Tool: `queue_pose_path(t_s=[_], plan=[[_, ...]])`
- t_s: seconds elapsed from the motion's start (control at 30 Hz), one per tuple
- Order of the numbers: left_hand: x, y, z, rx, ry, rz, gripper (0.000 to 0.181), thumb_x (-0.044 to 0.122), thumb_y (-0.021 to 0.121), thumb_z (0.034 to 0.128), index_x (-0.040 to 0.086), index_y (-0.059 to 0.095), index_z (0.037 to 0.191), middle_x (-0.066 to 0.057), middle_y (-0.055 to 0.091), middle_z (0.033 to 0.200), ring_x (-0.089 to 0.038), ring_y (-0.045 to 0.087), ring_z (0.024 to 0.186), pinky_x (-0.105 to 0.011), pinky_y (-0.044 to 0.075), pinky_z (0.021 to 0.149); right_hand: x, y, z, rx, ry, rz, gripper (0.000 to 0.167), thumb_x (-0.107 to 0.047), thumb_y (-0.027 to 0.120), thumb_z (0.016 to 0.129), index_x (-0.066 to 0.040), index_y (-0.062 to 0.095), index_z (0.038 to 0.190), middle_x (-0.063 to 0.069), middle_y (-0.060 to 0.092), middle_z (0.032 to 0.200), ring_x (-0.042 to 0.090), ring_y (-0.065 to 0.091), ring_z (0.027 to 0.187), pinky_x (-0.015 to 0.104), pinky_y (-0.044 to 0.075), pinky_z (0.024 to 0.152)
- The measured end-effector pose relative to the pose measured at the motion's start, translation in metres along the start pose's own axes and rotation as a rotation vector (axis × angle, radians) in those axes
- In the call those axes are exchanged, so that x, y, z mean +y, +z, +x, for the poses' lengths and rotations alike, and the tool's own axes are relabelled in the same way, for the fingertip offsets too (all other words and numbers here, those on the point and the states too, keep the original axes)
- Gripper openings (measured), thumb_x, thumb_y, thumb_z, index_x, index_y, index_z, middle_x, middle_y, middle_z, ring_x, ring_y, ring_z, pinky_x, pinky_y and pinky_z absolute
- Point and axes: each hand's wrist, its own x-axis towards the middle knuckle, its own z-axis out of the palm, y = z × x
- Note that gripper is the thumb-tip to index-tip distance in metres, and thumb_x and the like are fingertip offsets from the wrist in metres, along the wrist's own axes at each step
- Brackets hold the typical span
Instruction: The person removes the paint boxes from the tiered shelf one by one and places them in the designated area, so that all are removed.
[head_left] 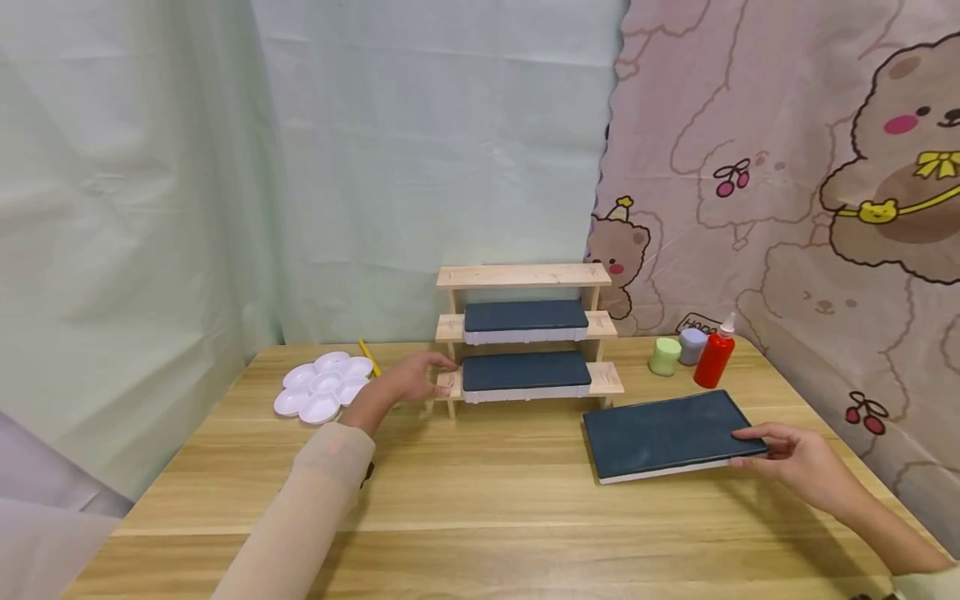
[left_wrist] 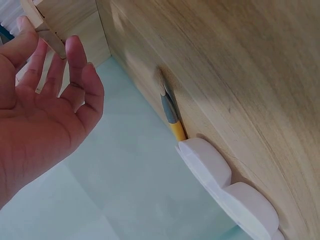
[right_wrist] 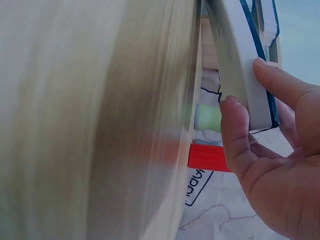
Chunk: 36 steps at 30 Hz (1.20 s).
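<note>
A small stepped wooden shelf [head_left: 525,276] stands toward the back of the table. My left hand [head_left: 412,377] pinches the left end of its lowest board, with the thumb on one face in the left wrist view. Two flat white boxes with dark blue lids lie on the shelf, one on the middle board [head_left: 525,317] and one on the lowest [head_left: 525,372]. My right hand [head_left: 806,467] grips the right end of a third flat dark-blue-lidded box [head_left: 667,433], thumb and fingers on opposite faces. This box is held above the table, in front and right of the shelf.
A white flower-shaped palette [head_left: 326,383] lies at the left, with a yellow-handled paintbrush [left_wrist: 175,120] beside it. At the back right stand a green jar [head_left: 664,357], a lilac jar [head_left: 692,345] and a red squeeze bottle [head_left: 714,360]. Curtains hang behind the table [head_left: 480,517].
</note>
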Motion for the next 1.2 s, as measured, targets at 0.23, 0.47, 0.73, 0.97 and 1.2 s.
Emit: queue_pose_path(t_s=[0.23,0.47,0.73,0.97,1.2], plan=[[0.0,0.0,-0.001,-0.003,-0.012,-0.002,0.042,0.013,0.072,0.0914,0.004,0.062,0.131,-0.019,0.055,0.138,-0.042,0.045,0.132,-0.052,0.038,0.107,0.003,-0.001,0.001,-0.032,-0.012,-0.039,0.041,-0.015,0.085,0.077,0.003,0.072,0.112,0.022,0.069,0.108,0.001,0.059,0.067,0.025,0.049,0.052],[0.001,-0.001,-0.002,-0.003,0.002,-0.004,0.042,0.013,0.072,0.0914,0.002,0.061,0.131,-0.021,0.055,0.138,-0.042,0.046,0.131,-0.052,0.038,0.107,0.005,-0.002,0.0,-0.081,0.022,-0.05,0.041,-0.017,0.085,0.078,0.002,0.073,0.112,0.021,0.069,0.108,0.002,0.051,0.067,0.024,0.046,0.052],[-0.002,0.001,0.0,0.007,0.007,-0.011,0.042,0.012,0.072,0.0908,0.002,0.062,0.13,-0.021,0.056,0.137,-0.042,0.046,0.131,-0.052,0.038,0.107,0.013,-0.003,0.002,-0.103,-0.07,-0.092,0.035,-0.017,0.085,0.077,0.0,0.076,0.107,0.0,0.063,0.08,0.001,0.045,0.064,0.023,0.04,0.05],[-0.003,0.002,0.001,0.011,0.017,-0.018,0.042,0.012,0.072,0.0906,0.002,0.062,0.13,-0.02,0.057,0.136,-0.041,0.047,0.13,-0.052,0.037,0.108,0.014,-0.006,0.002,-0.139,-0.11,-0.071,0.036,-0.014,0.084,0.078,0.005,0.074,0.107,-0.009,0.056,0.068,0.001,0.048,0.054,0.023,0.039,0.045],[-0.003,0.0,-0.001,0.0,0.02,-0.021,0.042,0.011,0.072,0.0908,0.002,0.061,0.13,-0.021,0.056,0.137,-0.043,0.046,0.131,-0.052,0.037,0.108,0.012,-0.006,0.003,-0.239,0.002,-0.001,0.044,-0.017,0.083,0.08,0.007,0.071,0.115,0.008,0.066,0.088,0.007,0.054,0.054,0.026,0.046,0.047]])
